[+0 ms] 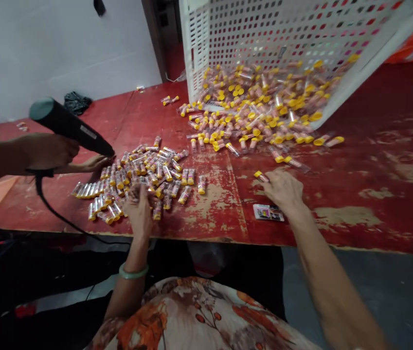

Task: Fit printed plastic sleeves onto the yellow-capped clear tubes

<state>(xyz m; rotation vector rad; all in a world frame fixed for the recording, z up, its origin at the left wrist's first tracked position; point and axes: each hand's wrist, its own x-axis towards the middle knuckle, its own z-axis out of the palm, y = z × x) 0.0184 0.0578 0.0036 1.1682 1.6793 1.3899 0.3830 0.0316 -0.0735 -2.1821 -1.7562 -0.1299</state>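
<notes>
My left hand (139, 206), below a green bangle-free wrist stretch, lies at the near side of a pile of small wrapped tubes (158, 170) with yellow ends; its fingers are blurred, and what they hold, if anything, is unclear. My right hand (282, 188) is over the red table, its thumb and fingers closed on a yellow-capped tube (261, 176). Just below that hand lies a small stack of printed labels (268, 213). Beyond it, loose yellow-capped tubes (257, 126) spill from a tipped white basket (199, 53).
At the left, a co-worker's hand (51, 151) grips a dark heat gun (73, 127), its nozzle near the wrapped tubes; the cord hangs over the table's front edge. A black plastic bag (77, 102) lies by the wall. The red table (367, 155) has worn patches.
</notes>
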